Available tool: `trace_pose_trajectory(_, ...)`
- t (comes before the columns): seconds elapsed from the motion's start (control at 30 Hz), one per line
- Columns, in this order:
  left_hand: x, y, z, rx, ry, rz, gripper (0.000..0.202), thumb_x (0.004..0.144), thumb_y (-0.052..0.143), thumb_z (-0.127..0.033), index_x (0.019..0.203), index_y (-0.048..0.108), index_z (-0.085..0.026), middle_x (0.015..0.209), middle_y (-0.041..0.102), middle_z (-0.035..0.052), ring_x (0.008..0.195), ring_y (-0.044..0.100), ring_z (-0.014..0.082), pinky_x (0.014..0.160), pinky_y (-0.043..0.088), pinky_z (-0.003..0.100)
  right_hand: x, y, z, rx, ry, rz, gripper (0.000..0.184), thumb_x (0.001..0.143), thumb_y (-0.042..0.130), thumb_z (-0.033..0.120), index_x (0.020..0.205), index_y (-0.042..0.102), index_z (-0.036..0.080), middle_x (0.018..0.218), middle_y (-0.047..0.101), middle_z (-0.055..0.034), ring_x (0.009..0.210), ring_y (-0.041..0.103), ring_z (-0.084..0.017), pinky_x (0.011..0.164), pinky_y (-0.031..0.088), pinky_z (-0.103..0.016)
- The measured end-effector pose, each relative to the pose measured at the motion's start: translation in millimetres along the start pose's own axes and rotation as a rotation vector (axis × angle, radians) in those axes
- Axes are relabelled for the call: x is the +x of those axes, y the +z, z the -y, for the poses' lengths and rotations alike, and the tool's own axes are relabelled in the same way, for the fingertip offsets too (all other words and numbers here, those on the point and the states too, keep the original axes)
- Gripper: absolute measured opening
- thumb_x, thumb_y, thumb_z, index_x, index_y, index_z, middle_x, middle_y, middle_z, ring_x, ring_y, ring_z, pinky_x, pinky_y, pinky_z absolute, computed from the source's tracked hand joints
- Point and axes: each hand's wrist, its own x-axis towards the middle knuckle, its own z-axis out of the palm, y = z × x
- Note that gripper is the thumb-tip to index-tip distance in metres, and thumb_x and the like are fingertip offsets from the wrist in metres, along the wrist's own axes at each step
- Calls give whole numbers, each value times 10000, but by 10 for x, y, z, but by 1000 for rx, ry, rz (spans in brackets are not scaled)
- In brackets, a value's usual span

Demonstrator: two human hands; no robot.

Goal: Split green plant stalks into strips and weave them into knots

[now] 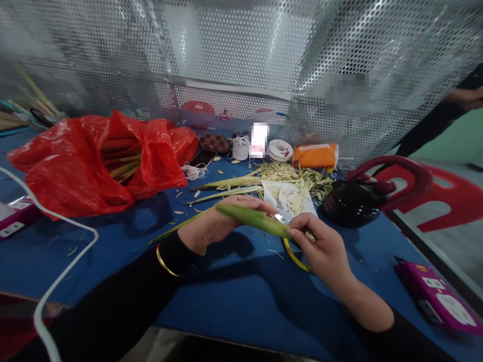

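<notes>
My left hand is closed around a long green leaf stalk, holding it over the blue table. My right hand grips a pair of scissors with yellow handles, its metal blades meeting the stalk's right end. A gold bangle sits on my left wrist. Behind my hands lie two more green stalks and a pile of pale green trimmings on a white sheet.
A red plastic bag with more stalks lies at the left. A phone, white thread, tape roll and orange packet sit by the perforated metal screen. A black bag, red chair, purple boxes and white cable surround.
</notes>
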Motion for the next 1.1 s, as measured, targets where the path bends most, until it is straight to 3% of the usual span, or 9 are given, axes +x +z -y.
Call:
trace_pose_trajectory(0.07,23,35,45,-139,59,-9,188,756,667,-216,921,733,-157,1007,715,89,987,635,209,917,456,326,38,34,53,182,179,-67,160,823,622,306,712,567,205,605,506,35,531,441,-119,509,345,-252)
trace_pose_trajectory(0.17,49,128,113,-248,117,50,357,612,766,-134,962,712,-174,978,710,59,955,630,201,914,456,326,93,125,131,426,378,-119,230,745,696,379,679,565,201,570,486,46,504,403,-107,472,318,-240)
trace_pose_trajectory(0.3,53,188,132,-187,135,-171,287,610,824,-166,872,706,-144,851,697,23,787,622,135,779,473,250,168,285,197,560,454,-127,270,700,758,393,655,589,188,555,495,47,511,406,-97,477,329,-228)
trace_pose_trajectory(0.37,45,161,102,-232,111,-243,278,631,828,-220,859,691,-140,822,691,15,735,626,132,737,487,259,215,347,225,654,475,-71,264,698,771,387,663,605,184,573,521,40,527,435,-97,493,364,-224)
trace_pose_trajectory(0.57,38,14,27,-302,33,-244,306,620,842,-271,817,659,-123,680,656,-3,573,597,105,592,468,225,268,372,263,874,630,260,271,645,829,345,752,666,156,703,647,-10,592,550,-97,567,459,-222)
trace_pose_trajectory(0.63,44,5,63,-318,-1,-227,308,631,837,-271,834,662,-119,701,672,11,586,608,108,601,474,225,243,364,230,878,641,255,260,641,833,335,706,661,153,649,639,2,553,538,-85,565,457,-218)
trace_pose_trajectory(0.83,57,95,232,-361,-146,-103,366,614,853,-274,889,685,-99,785,698,61,683,673,157,703,517,265,242,395,82,843,522,31,228,634,833,311,650,658,166,578,605,27,517,510,-85,535,444,-226)
trace_pose_trajectory(1.1,91,92,151,-284,-68,-304,336,597,855,-207,865,670,-123,753,685,15,629,620,110,630,472,218,280,325,42,838,568,58,233,661,820,336,684,671,158,617,624,10,568,571,-99,548,461,-225)
